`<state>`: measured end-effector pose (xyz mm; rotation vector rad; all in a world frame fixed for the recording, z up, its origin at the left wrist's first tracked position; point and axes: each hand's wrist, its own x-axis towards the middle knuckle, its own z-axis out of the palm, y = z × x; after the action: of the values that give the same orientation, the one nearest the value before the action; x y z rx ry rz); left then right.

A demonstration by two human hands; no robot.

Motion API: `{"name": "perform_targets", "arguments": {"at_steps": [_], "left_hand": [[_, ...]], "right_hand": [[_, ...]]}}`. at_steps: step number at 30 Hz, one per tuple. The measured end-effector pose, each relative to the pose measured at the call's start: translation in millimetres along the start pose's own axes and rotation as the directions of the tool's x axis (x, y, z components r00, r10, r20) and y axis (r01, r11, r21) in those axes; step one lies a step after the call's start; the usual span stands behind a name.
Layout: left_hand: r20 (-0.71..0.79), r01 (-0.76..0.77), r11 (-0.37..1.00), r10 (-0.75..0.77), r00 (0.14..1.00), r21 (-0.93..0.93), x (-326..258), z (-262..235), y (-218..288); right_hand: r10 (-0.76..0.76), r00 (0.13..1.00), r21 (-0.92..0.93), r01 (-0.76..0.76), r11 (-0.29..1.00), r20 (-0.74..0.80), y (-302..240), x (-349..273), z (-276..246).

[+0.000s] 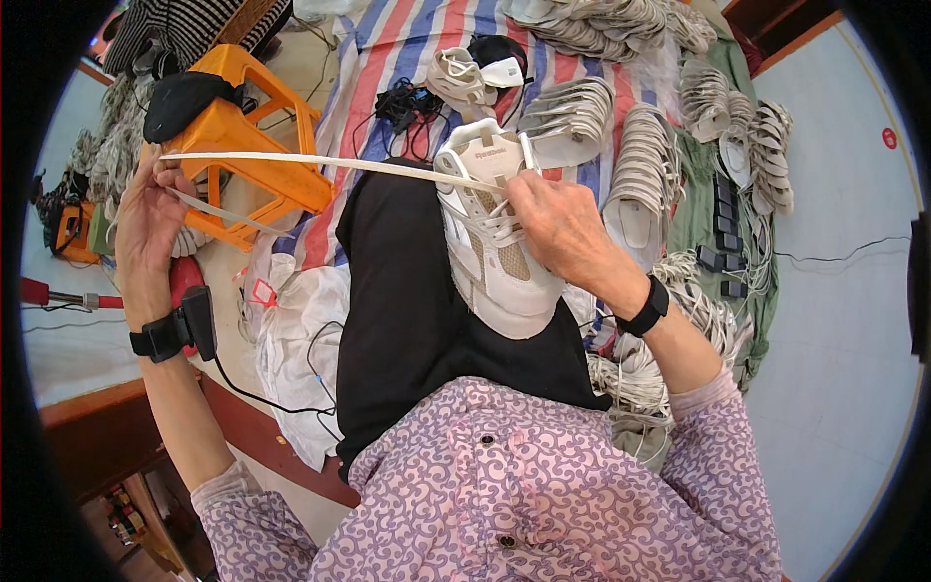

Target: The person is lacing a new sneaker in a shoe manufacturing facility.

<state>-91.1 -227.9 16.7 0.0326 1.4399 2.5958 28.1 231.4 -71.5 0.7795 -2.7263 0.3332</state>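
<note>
Both arms raised, hands spread wide apart

The left hand [147,218] is lifted out to the side, palm turned inward, fingers curled shut in a pinch, forearm rising steeply with a black wrist band. The right hand [555,225] sits lower and nearer the body, knuckles up, fingertips pinched together, wrist also banded in black.

Single head-worn fisheye, looking steeply down, close over lap and floor.

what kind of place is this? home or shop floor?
Looks like a small shoe-assembly workshop, probably informal. A white sneaker lies on the person's lap with the right hand at its laces, the left hand pulls a white lace taut, and rows of white insoles lie stacked on a striped tarp.
</note>
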Motion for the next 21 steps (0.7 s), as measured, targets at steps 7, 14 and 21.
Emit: {"name": "perform_targets", "arguments": {"at_steps": [7, 14, 21], "left_hand": [[0.032, 0.008, 0.999, -0.007, 0.999, -0.043, -1, 0, 28], [0.083, -0.255, 0.966, 0.250, 0.965, 0.048, -16, 21, 76], [-0.225, -0.191, 0.970, 0.154, 0.962, -0.150, -66, -8, 82]], "right_hand": [[0.108, 0.980, 0.447, -0.023, 0.894, -0.166, 1, -3, 2], [0.000, 0.988, -0.172, 0.026, 0.985, 0.155, -13, -8, -13], [0.029, 0.998, 0.015, -0.030, 0.999, 0.055, -29, -9, -26]]}}
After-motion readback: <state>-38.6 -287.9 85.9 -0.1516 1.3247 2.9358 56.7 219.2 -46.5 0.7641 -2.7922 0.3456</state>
